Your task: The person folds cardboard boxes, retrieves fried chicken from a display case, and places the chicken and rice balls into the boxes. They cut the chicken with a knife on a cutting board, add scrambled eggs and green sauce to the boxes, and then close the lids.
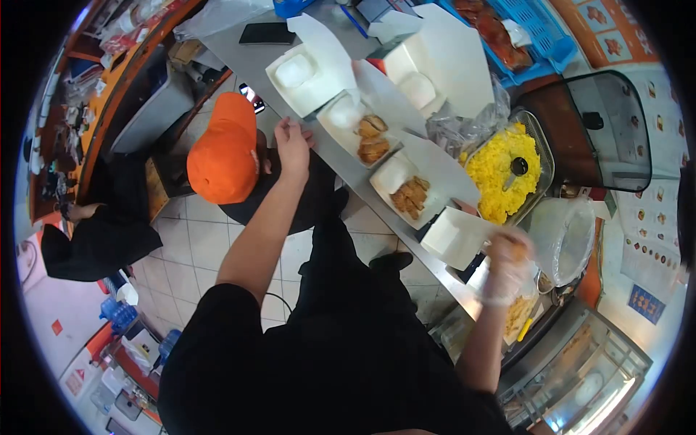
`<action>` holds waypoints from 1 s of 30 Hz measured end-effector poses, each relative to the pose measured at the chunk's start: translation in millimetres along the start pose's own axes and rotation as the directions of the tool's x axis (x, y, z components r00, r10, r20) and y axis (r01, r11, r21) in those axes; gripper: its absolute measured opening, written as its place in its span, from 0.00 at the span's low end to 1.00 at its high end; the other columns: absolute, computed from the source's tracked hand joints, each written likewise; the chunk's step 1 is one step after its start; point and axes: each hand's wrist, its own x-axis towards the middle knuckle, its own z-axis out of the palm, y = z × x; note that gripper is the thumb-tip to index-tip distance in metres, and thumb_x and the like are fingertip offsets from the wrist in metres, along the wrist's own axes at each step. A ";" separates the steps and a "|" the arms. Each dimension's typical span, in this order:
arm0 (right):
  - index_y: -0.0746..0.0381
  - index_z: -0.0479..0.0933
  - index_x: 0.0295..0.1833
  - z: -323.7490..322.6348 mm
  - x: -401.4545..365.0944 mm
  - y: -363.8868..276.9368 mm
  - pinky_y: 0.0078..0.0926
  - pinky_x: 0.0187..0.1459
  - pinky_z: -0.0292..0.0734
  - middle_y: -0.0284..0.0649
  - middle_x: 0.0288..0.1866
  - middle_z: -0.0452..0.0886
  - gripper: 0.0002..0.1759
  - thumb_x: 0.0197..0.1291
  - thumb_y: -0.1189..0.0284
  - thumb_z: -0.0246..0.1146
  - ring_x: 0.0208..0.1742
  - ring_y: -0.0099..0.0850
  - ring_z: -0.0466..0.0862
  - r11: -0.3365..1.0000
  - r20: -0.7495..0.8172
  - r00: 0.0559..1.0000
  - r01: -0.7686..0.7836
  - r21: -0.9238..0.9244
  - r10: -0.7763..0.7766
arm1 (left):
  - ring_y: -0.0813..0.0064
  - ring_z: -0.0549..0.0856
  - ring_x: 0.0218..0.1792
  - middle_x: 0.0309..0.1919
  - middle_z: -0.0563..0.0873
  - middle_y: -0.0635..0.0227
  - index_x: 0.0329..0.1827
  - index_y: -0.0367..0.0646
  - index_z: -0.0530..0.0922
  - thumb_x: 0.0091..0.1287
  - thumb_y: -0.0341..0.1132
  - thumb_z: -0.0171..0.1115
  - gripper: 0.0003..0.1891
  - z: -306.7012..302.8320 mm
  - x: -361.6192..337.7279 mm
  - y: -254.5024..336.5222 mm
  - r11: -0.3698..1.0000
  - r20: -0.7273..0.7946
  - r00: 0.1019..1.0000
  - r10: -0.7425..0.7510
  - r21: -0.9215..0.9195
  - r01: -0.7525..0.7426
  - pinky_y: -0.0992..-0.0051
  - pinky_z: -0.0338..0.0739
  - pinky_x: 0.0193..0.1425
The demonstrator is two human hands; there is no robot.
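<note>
My left hand (293, 146) is bare, at the counter's near edge, its fingers loosely bent and apart with nothing visible in them. My right hand (510, 267), in a clear glove and blurred, is closed round something brownish that I cannot make out. It is beside an open white box (451, 238) with nothing visible inside. Two open boxes further left hold white rice (395, 174) and sliced brown meat (410, 197), and rice (344, 112) with brown pieces (373, 139). Beyond them, two boxes hold only rice (295, 70) (417, 90).
A tray of yellow food (507, 174) with a dark-handled utensil stands behind the boxes, its dark lid (607, 130) raised. A blue basket (547, 43) is at the back. A person in an orange cap (223, 156) is close to my left arm, near a phone (251, 98).
</note>
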 end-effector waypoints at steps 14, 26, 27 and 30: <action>0.57 0.68 0.76 380.4 62.7 -41.9 0.45 0.72 0.67 0.52 0.75 0.71 0.27 0.78 0.58 0.50 0.72 0.52 0.72 0.509 0.792 0.477 0.823 -0.251 -0.381 | 0.69 0.82 0.55 0.58 0.81 0.62 0.73 0.43 0.71 0.82 0.45 0.48 0.23 -32.9 9.4 41.7 0.980 0.326 0.924 -0.200 0.048 0.195 0.67 0.80 0.53; 0.59 0.84 0.54 -44.7 -74.6 68.5 0.36 0.47 0.83 0.41 0.40 0.89 0.19 0.74 0.56 0.60 0.42 0.31 0.90 0.841 -0.030 0.919 -0.373 -0.392 0.393 | 0.55 0.85 0.58 0.56 0.87 0.48 0.62 0.36 0.80 0.78 0.39 0.51 0.19 -44.0 -85.9 -86.9 0.389 0.580 -0.151 -0.801 0.311 -0.867 0.60 0.77 0.65; 0.60 0.83 0.53 -78.5 -100.7 82.6 0.37 0.49 0.83 0.43 0.41 0.89 0.18 0.73 0.57 0.61 0.43 0.35 0.90 0.793 -0.189 0.901 -0.433 -0.429 0.390 | 0.57 0.83 0.62 0.61 0.85 0.49 0.67 0.36 0.78 0.80 0.42 0.51 0.22 -23.2 -112.3 -40.5 0.430 0.372 -0.324 -0.870 0.247 -0.868 0.62 0.74 0.71; 0.61 0.83 0.50 -146.3 -211.8 142.0 0.39 0.49 0.83 0.45 0.41 0.89 0.16 0.71 0.59 0.61 0.44 0.39 0.90 0.792 -0.670 0.637 -0.598 -0.119 0.381 | 0.66 0.81 0.65 0.65 0.84 0.58 0.74 0.40 0.75 0.80 0.44 0.55 0.25 17.9 -100.7 -113.5 0.347 -0.018 -0.500 -0.866 0.696 -0.628 0.66 0.73 0.70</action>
